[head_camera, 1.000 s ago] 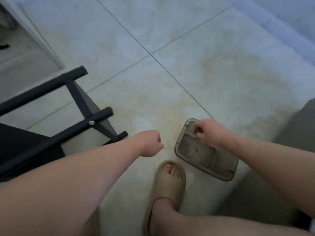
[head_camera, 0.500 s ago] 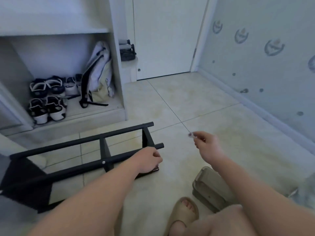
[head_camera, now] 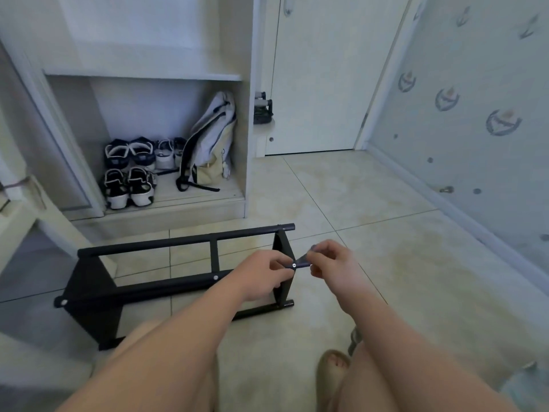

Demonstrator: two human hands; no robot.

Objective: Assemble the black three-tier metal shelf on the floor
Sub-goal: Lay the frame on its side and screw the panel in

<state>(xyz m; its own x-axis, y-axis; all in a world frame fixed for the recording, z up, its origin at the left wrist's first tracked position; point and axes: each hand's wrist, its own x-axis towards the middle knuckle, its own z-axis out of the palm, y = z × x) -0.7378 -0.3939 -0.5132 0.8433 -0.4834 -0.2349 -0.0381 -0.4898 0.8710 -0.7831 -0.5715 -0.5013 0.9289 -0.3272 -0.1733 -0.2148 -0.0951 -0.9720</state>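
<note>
Black round tubing fills our left hand [head_camera: 261, 275]: the fingers curl around the right-hand end of the middle rail [head_camera: 178, 285] of the shelf frame [head_camera: 178, 240], with thumb and forefinger closing just left of a small silver screw [head_camera: 293, 265]. Just right of that screw, our right hand [head_camera: 332, 263] has its fingertips pinched on the very tip of the same rail. The spot is blurred, so we cannot tell whether a small part sits between those fingers. The two hands are almost touching, with the screw head between them.

We see the frame lying on its side on the tiled floor [head_camera: 386, 278], stretching away to the left of the left hand. Its long axis runs left to right, and three parallel rails follow that line: one beyond the hands, one in them, one below the left wrist. A flat end panel [head_camera: 89, 292] closes the far left end. A narrow panel [head_camera: 282, 245], waisted like a bow tie, crosses the rails right at the left hand's fingertips. Left of that hand, a slim crossbar [head_camera: 214, 257] joins the far and middle rails.

The metal looks matte and smooth, and the tubes have blunt round ends. The tiles are pale, glossy and faintly mottled.
</note>
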